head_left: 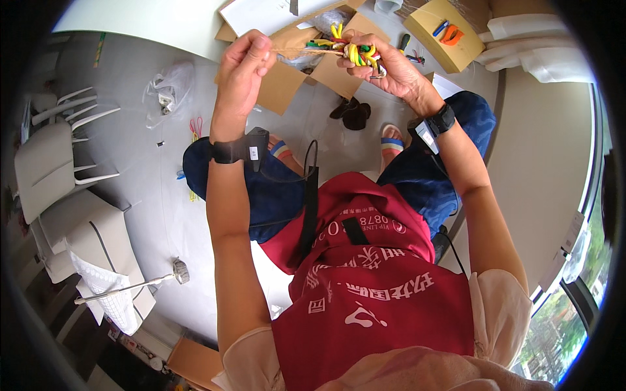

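My right hand (407,77) is closed around a bundle of coloured wires (355,57), mostly yellow, with green, red and white strands. Loose strand ends stick out on its left side. A thin light-brown cord (301,51) runs from the bundle, stretched nearly straight, to my left hand (242,68). There its end is pinched between my thumb and curled fingers. Both hands are raised at the far side, above an open cardboard box (280,86). My palm and fingers hide part of the bundle.
Clear plastic lies in the open box. At the far right, a closed carton (435,49) bears an orange tool (451,35) and a blue item (441,28). A dark brown object (355,116) and a plastic bag (168,94) lie on the floor. Chairs (49,163) stand left.
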Demonstrator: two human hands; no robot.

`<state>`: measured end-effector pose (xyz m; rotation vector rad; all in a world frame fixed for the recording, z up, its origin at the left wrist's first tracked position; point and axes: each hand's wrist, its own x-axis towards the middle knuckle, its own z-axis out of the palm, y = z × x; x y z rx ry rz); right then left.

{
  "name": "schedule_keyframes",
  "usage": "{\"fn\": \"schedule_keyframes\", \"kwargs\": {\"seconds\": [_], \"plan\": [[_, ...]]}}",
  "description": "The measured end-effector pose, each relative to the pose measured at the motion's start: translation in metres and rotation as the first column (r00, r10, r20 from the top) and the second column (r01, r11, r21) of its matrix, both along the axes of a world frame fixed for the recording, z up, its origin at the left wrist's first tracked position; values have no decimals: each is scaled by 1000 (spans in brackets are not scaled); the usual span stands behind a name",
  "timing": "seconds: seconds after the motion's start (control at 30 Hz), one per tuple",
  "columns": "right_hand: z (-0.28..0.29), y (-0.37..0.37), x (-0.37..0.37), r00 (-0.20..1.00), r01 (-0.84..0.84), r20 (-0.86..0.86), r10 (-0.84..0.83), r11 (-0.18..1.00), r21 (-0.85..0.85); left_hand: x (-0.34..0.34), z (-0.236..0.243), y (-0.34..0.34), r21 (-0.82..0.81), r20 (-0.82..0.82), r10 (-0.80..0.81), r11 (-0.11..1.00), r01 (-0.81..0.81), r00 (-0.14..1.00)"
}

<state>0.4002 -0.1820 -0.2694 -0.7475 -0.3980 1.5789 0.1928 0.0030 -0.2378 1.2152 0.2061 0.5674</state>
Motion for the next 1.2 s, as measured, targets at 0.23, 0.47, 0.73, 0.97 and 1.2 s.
{"fn": "schedule_keyframes", "kwargs": {"seconds": [0.23,0.47,0.73,0.97,1.2], "plan": [[-9,1,2,992,63,-111,-58,997,41,5,-12,-13,596,-430,134,785,169,893],[-7,-1,-4,950,-94,-303,81,995,-28,5,-10,-10,224,-392,71,974,20,917],[-29,-6,-1,755,-174,-571,322,938,299,7,-11,-1,185,-364,115,982,-50,924],[-48,-5,-2,705,-132,-683,192,981,140,4,-19,3,533,-378,123,840,107,917],[-61,-8,-2,735,-15,-673,79,995,101,20,-8,-38,818,-338,252,556,150,907]]}}
